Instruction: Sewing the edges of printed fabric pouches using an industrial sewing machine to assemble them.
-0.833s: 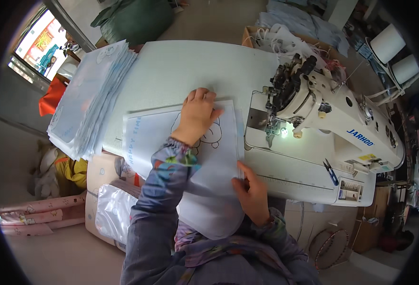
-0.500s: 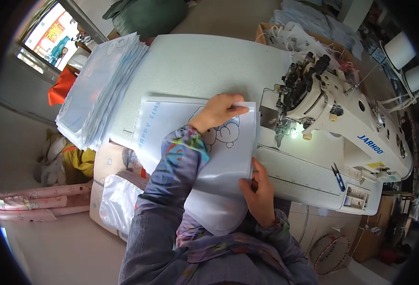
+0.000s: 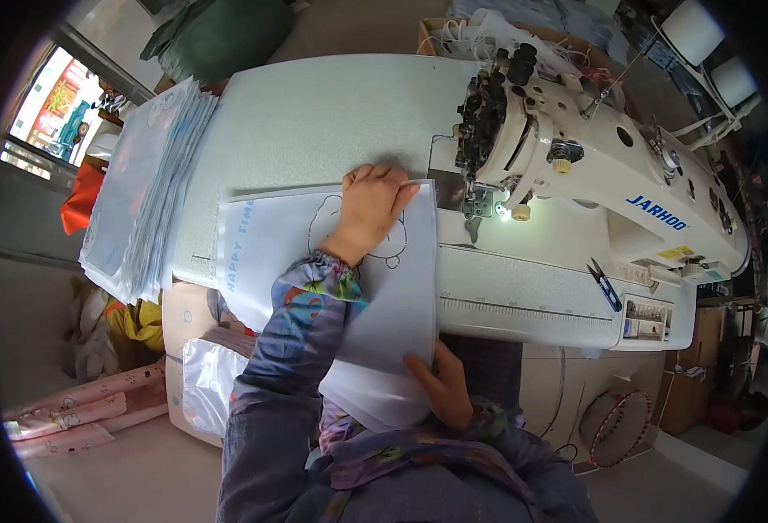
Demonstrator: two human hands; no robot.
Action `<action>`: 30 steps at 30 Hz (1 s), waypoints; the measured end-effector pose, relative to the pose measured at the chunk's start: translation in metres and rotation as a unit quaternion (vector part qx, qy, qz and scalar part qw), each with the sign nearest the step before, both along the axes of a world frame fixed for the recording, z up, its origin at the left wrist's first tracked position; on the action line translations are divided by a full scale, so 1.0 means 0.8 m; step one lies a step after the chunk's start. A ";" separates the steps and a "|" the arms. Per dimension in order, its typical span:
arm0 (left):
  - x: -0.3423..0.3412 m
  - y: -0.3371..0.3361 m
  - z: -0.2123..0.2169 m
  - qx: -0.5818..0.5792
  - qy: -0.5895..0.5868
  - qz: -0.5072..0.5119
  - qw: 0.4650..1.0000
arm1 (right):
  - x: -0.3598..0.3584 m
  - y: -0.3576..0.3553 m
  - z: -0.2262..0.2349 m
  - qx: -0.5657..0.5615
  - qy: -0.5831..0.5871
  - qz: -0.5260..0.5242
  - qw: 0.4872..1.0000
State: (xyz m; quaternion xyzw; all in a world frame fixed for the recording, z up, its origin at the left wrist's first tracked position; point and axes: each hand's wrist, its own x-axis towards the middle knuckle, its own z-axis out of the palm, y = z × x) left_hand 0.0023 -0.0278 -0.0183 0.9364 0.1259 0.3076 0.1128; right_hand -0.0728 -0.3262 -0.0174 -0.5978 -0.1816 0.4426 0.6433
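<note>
A white, translucent printed sheet with a cartoon outline and pale blue lettering lies partly on the sewing table, its near part hanging over the front edge toward my lap. My left hand grips its far edge near the right corner, fingers curled over. Lower down, my right hand holds the sheet's right edge, thumb on top and the other fingers mostly hidden. Just right of the sheet stands a white sewing machine, its lamp lit beside the presser foot. The sheet stops short of the foot.
A thick stack of similar sheets leans at the table's left end. Small dark snips and a parts tray sit at the right. Thread cones stand behind the machine. A box of white straps is beyond the table.
The view has shifted, so the table and machine appear farther left. My left hand's fingers have curled over the far edge. My right hand has slid nearer to me along the sheet's edge.
</note>
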 end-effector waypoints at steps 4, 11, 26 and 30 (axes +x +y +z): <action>-0.001 -0.003 0.005 -0.060 0.059 0.012 0.996 | -0.006 -0.001 -0.005 0.004 0.002 -0.025 1.000; 0.009 -0.010 0.002 -0.084 0.025 0.040 0.995 | -0.002 0.000 0.007 -0.069 0.051 -0.009 0.996; -0.012 -0.085 0.026 0.065 0.103 0.047 0.991 | -0.003 -0.020 -0.009 -0.033 -0.277 -0.091 0.956; -0.029 -0.136 0.030 0.021 0.055 -0.018 0.998 | -0.008 -0.042 -0.006 -0.025 -0.259 -0.060 0.964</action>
